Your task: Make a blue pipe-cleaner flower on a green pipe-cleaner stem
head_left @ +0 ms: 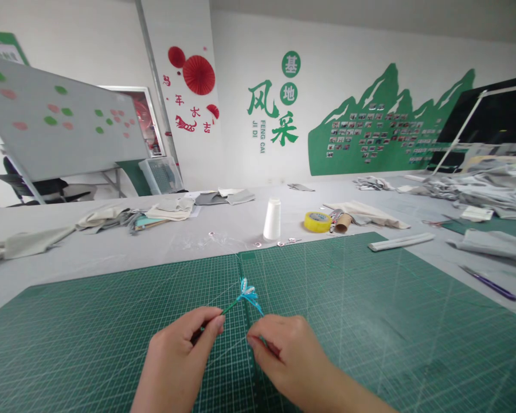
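A small blue flower [248, 291] with white bead-like dots stands tilted on a thin green stem [229, 307], above the green cutting mats [124, 310]. My left hand [184, 350] pinches the stem between thumb and forefinger. To the right, my right hand [284, 350] is closed, thumb against forefinger, just below a blue strand that hangs from the flower. Whatever lies between those right fingertips is too small to make out.
Beyond the mats stand a white thread cone [272, 220], yellow tape [317, 222] and a cardboard roll [343, 223]. Grey cloth pieces [38, 241] lie at the left, with more heaped at the right. Purple-handled scissors [494, 285] rest on the right mat's far side.
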A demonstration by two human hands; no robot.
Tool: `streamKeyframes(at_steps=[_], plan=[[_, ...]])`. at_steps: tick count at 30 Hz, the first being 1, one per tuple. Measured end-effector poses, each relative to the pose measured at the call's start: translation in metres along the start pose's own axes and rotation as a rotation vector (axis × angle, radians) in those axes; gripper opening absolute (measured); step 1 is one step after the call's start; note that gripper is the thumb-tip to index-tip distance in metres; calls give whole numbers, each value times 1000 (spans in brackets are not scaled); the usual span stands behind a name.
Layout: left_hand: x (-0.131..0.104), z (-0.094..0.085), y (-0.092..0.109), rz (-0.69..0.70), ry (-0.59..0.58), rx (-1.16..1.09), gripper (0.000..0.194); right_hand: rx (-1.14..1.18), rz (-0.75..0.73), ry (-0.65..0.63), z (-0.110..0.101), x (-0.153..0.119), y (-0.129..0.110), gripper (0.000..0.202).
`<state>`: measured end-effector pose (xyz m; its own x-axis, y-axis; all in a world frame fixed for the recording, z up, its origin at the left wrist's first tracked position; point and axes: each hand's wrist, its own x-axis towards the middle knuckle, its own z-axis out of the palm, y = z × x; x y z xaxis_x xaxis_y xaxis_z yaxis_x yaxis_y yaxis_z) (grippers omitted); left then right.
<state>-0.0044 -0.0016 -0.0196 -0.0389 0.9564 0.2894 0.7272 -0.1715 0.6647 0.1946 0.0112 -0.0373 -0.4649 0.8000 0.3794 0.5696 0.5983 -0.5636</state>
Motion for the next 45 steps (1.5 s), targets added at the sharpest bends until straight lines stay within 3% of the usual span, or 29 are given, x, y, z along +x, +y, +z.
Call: streamKeyframes(at_steps=[6, 12, 15, 19, 27, 32, 38, 45], plan=[[0, -1, 2, -2, 12, -20, 19, 172, 89, 21, 6, 0, 0, 19], [-1, -1, 3, 79, 16, -70, 16, 617, 312, -1, 10, 5, 8, 21], [-1, 1, 6, 164, -29, -91, 15, 792, 319, -44, 7, 11, 16, 29], [-3, 4, 12, 259, -163, -89, 19, 857, 339, -41, 4, 17, 28, 33], [-5, 7, 20, 387, -432, 11, 24, 880, 317, -122, 3, 16, 51, 27], [-7, 7, 23, 430, -521, 152, 21, 844, 276, -142, -8, 19, 53, 25], [-6, 11, 19, 456, -549, 253, 21, 701, 197, -62, -21, 18, 38, 17], [-9, 17, 10, 470, -435, 276, 24, 308, -47, 78, -28, 7, 5, 17]])
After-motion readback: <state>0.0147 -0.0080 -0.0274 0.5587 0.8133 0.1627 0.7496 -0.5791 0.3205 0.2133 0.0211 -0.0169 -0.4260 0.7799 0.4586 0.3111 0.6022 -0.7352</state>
